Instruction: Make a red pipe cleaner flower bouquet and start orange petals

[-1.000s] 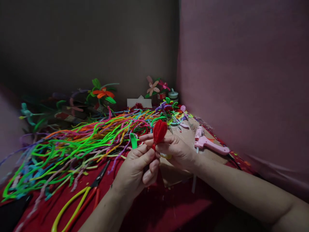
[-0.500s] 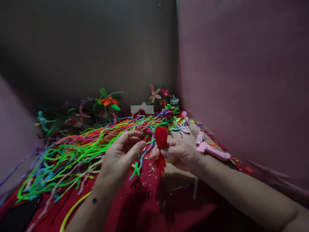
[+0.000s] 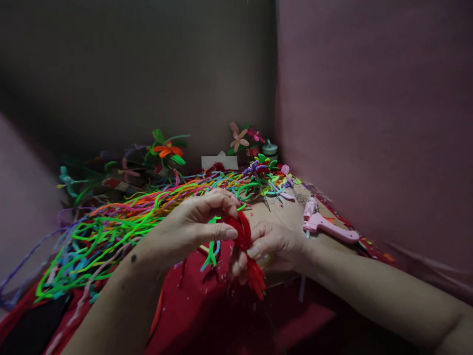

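Note:
A bundle of red pipe cleaners (image 3: 244, 231), looped at the top and loose-ended below, is tilted between my two hands. My right hand (image 3: 275, 245) pinches its narrow waist, thumb in front, with the red tails hanging beneath. My left hand (image 3: 207, 217) has its thumb and fingers closed on the upper loops from the left side. Behind the left hand, a green and blue pipe cleaner piece (image 3: 211, 250) lies on the red cloth (image 3: 192, 305).
Many coloured pipe cleaners (image 3: 121, 231) spread over the left side. A pink glue gun (image 3: 327, 224) rests at right on a tan board (image 3: 266, 209). Pipe cleaner flowers (image 3: 168, 149) and a lidded jar (image 3: 270, 149) stand at the back. A pink wall (image 3: 373, 123) bounds the right.
My left hand has moved right and closed on the loops of the red bundle. The bundle has gone from upright to tilted and sits lower, still in my right hand.

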`<state>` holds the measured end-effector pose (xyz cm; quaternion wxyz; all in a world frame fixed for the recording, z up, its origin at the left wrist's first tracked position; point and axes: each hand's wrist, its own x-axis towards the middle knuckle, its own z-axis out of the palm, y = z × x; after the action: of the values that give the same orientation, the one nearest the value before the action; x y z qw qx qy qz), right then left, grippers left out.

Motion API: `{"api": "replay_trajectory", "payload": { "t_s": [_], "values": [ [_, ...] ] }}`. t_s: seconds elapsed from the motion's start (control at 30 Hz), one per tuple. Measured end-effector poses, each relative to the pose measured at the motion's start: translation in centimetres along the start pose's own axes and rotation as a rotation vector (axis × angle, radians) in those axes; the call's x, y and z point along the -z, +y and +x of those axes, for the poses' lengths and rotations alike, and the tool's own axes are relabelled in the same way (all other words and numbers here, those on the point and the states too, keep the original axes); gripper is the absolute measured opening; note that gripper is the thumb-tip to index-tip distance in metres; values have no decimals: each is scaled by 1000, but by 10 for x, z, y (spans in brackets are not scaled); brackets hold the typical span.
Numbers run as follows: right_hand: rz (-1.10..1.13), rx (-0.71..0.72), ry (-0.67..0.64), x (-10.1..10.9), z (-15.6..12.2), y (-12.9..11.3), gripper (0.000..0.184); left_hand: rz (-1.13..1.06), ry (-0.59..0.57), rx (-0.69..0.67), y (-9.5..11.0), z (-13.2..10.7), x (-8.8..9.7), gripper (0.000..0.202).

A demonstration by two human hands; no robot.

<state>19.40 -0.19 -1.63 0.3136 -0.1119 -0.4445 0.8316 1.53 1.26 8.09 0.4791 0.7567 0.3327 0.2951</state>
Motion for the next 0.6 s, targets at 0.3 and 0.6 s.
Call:
{"api": "replay_trajectory", "payload": {
  "t_s": [0.3, 0.6],
  "values": [
    [178, -86, -172, 8, 6, 12, 19, 305, -139, -200, 3, -2, 7, 11],
    [202, -145, -266, 11, 8, 22, 22, 187, -304, -83, 2, 5, 4, 11]
  ]
}}
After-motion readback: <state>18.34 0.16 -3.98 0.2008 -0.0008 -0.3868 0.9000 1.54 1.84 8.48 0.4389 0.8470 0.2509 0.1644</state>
